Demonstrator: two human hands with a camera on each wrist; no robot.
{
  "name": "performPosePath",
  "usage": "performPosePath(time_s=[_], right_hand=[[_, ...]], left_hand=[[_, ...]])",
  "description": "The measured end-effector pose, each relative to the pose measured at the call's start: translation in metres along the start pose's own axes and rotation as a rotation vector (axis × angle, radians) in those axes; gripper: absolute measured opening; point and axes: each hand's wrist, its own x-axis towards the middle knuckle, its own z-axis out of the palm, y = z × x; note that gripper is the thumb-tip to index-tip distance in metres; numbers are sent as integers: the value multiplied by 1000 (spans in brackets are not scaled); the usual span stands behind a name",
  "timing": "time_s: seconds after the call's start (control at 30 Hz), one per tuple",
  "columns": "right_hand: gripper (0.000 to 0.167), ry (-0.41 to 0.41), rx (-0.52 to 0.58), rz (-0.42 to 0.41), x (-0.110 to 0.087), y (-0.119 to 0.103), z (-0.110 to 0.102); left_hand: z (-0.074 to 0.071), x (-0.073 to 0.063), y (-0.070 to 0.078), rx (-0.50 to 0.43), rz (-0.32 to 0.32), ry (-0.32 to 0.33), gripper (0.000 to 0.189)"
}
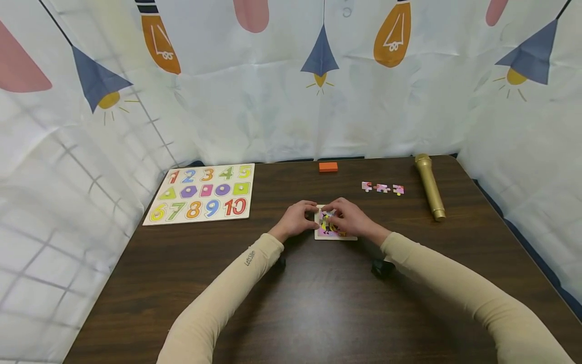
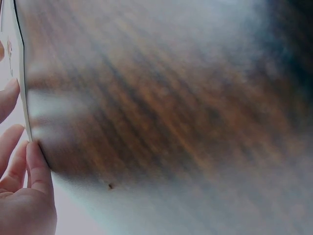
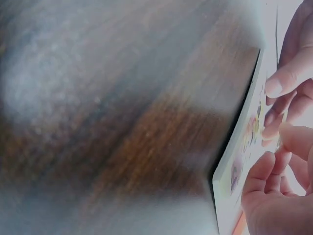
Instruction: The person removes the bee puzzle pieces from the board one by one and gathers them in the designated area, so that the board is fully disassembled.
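Head: rectangular jigsaw board (image 1: 327, 232) on wood-grained tabletop (image 1: 313, 308); left grip (image 1: 296, 220) spread at its left edge; right grip (image 1: 352, 218) over it, can't tell whether pinching. Knobbed pieces (image 1: 382, 188) right of board. Left wrist: fingertip meets board's pale edge. Right wrist: right grip's fingers bent.

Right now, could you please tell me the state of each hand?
Left hand: holding the small picture puzzle at its left edge.
Right hand: curled over the puzzle; whether it grips anything cannot be told.
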Motion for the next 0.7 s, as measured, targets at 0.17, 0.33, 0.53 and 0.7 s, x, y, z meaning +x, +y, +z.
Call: performPosePath(time_s=[0.17,0.33,0.53,0.7], right_hand=[[30,16,-10,18,0,0,-2],[31,36,-13,71,-3,3,-9],[31,91,-31,95,-3,18,-27],[32,160,-91,69,-6,41,-47]], left_hand=[[0,0,-1,0,-6,1,46],[1,2,-1,3,-19,-4,47],[1,1,1,-1,-41,-6,47],[0,0,3,-9,-47,-1,47]])
